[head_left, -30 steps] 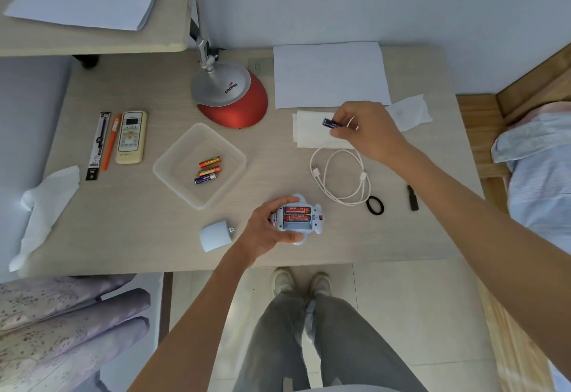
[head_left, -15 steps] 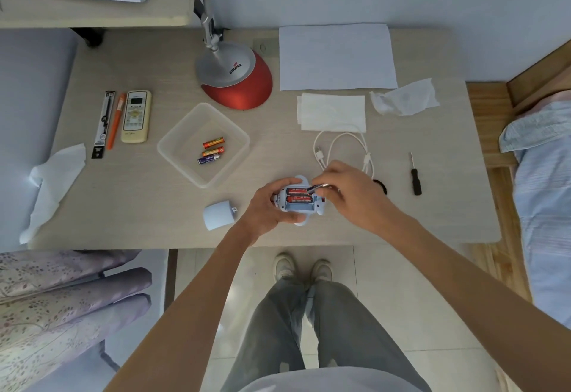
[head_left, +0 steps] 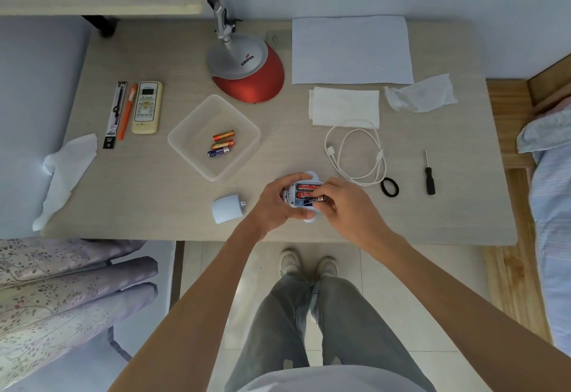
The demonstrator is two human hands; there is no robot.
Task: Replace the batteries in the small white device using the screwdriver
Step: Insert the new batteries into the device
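The small white device [head_left: 304,176] lies near the table's front edge with its battery bay open and two red batteries [head_left: 306,191] inside. My left hand [head_left: 279,203] grips the device from the left. My right hand [head_left: 343,203] pinches a dark blue battery [head_left: 315,200] and holds it tilted at the bay's front slot. The device's white cover [head_left: 227,209] lies to the left of it on the table. The black-handled screwdriver [head_left: 429,178] rests far right, untouched. A clear tray [head_left: 247,127] holds three more batteries [head_left: 222,143].
A red and silver lamp base [head_left: 247,70] stands at the back. A white cable [head_left: 355,153] and a black hair tie [head_left: 389,187] lie right of the device. Paper [head_left: 350,50], tissues [head_left: 344,107], a remote [head_left: 147,107] and pens [head_left: 127,111] are around the table.
My right hand came from the tissue at the back with the blue battery down to the device and now holds it at the front slot. My left hand kept its hold.
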